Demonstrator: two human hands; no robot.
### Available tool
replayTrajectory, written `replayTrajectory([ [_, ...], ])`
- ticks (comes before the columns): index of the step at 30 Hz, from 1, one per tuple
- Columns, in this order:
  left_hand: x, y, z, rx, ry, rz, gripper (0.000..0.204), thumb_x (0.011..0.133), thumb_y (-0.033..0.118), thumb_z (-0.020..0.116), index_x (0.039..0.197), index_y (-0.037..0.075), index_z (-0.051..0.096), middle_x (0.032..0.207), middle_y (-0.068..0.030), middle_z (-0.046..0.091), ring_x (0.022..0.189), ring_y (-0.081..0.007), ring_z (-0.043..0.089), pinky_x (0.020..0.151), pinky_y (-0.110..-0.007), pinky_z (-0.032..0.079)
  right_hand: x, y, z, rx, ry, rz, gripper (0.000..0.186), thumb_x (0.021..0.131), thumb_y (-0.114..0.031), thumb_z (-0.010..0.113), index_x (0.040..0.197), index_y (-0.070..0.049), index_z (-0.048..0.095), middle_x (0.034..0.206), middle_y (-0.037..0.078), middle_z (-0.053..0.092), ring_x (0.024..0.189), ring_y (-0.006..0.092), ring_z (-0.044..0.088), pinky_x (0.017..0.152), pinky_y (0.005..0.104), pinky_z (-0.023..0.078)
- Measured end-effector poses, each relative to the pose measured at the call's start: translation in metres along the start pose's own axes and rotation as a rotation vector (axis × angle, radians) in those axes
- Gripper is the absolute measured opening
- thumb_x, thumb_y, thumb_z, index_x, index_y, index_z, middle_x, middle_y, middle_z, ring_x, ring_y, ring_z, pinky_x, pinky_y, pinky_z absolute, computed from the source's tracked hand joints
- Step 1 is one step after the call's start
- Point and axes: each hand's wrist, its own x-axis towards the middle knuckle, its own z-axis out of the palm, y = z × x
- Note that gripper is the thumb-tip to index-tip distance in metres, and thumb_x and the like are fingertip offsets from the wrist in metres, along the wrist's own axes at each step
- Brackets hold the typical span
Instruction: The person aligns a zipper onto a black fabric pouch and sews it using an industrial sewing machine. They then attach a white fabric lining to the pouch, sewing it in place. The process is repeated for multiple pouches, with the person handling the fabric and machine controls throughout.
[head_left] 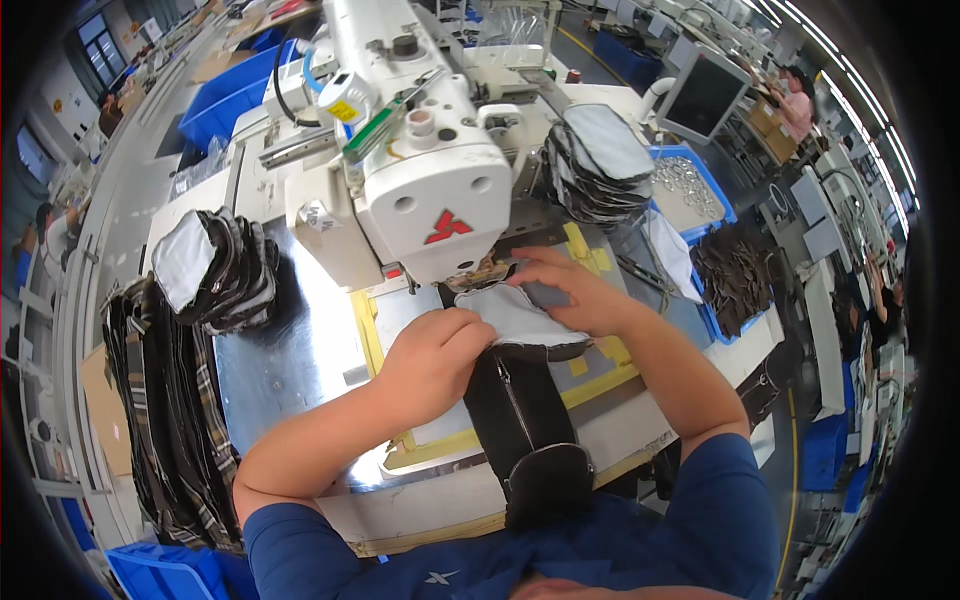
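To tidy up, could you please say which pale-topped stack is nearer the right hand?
The stack right of the sewing machine; the left one stands farther from the right hand.

sewing machine [430, 190]: white, red emblem [447, 227] | cloth piece [512, 318]: pale grey | zipped strip [541, 405]: black | tape [367, 332]: yellow | shirt [500, 555]: navy | fabric strips [165, 410]: dark, tan-and-white plaid | bin [225, 105]: blue

left hand [437, 362] has its fingertips mostly tucked out of sight, machine [432, 190] cut off up top, bottom-left bin [160, 572] clipped too, far-left worker's [58, 235] stuff too tiny to tell
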Motion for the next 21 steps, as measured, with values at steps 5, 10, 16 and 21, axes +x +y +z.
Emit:
replayTrajectory([
  [5, -0.017, 0.011, -0.002, -0.25, 0.261, -0.066, 0.026, 0.09, -0.011, 0.075, 0.111, 0.001, 0.065, 0.108, -0.014, 0.068, 0.083, -0.0266, 0.069, 0.082, -0.034, 0.056, -0.034, -0.047, 0.012, 0.352, 0.128, 0.227, 0.045, 0.092, 0.008, 0.078, 0.133, -0.008, 0.068, 0.125, 0.005, 0.072, 0.116, 0.0184, 0.068, 0.1, 0.0348, 0.053],
  [10, -0.012, 0.002, 0.011, -0.337, 0.31, -0.139, 0.039, 0.092, -0.006, 0.075, 0.127, 0.0, 0.059, 0.113, -0.0139, 0.063, 0.081, -0.0174, 0.066, 0.077, -0.03, 0.054, -0.063, -0.092, -0.014, 0.553, 0.729, 0.22, 0.037, 0.108, 0.0, 0.064, 0.145, -0.004, 0.062, 0.122, 0.0, 0.073, 0.109, 0.0069, 0.065, 0.093, 0.0274, 0.054],
  [16, -0.027, -0.023, 0.038, -0.186, 0.084, -0.272, 0.032, 0.092, -0.003, 0.078, 0.12, 0.001, 0.063, 0.108, -0.0127, 0.067, 0.076, -0.0191, 0.066, 0.07, -0.031, 0.054, -0.141, -0.146, -0.146, 0.298, 1.132, -0.052, 0.039, 0.111, -0.017, 0.065, 0.145, 0.002, 0.059, 0.134, 0.011, 0.074, 0.12, 0.0148, 0.07, 0.107, 0.0317, 0.053],
  [21, -0.028, -0.034, 0.053, -0.152, -0.008, -0.243, 0.033, 0.095, 0.002, 0.077, 0.125, 0.0, 0.064, 0.111, -0.014, 0.067, 0.078, -0.0205, 0.066, 0.074, -0.034, 0.055, -0.224, -0.227, -0.213, -0.089, 1.338, -0.099, 0.03, 0.111, -0.013, 0.064, 0.137, 0.001, 0.062, 0.127, 0.01, 0.075, 0.114, 0.0159, 0.07, 0.104, 0.0321, 0.053],
])
